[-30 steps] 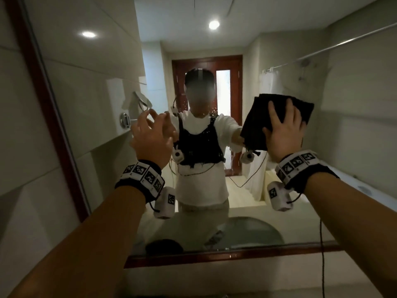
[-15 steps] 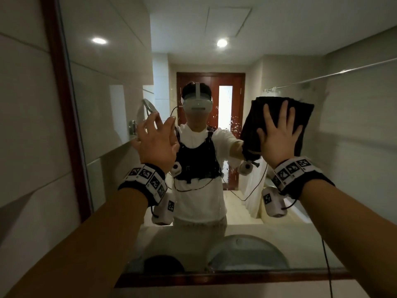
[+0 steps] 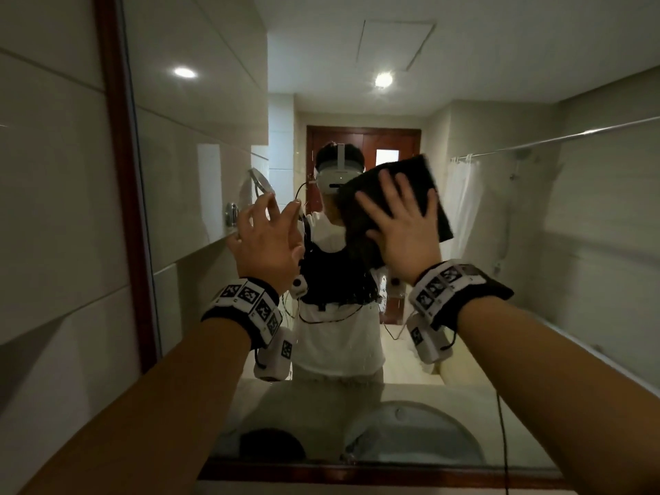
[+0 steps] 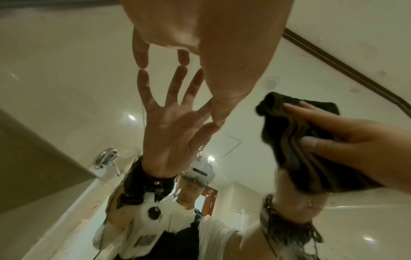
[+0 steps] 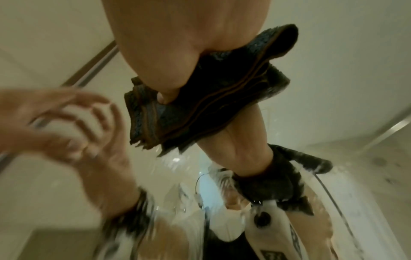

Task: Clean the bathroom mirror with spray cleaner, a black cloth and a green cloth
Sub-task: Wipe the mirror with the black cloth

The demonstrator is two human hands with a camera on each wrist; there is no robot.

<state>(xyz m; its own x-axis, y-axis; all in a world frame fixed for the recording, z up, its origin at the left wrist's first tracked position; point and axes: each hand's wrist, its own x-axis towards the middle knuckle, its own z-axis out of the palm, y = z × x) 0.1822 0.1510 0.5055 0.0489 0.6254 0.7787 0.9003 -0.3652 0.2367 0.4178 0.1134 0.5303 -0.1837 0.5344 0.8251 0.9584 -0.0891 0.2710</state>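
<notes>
The bathroom mirror in its dark red wooden frame fills the head view. My right hand lies flat with spread fingers on a folded black cloth and presses it against the glass at about head height. In the right wrist view the palm covers the cloth, whose folded layers stick out below it. My left hand is empty; its spread fingertips touch the glass left of the cloth. Water drops and streaks sit on the glass below the cloth. No green cloth or spray bottle is in view.
The mirror reflects a person with a headset and dark vest, a wall-mounted round shaving mirror, a shower rail with a white curtain, a sink basin and a dark round object on the counter. A tiled wall stands left of the frame.
My right hand has slid the black cloth leftwards across the glass, over the reflected head. The left hand has kept its place on the glass. The head view has tilted upwards.
</notes>
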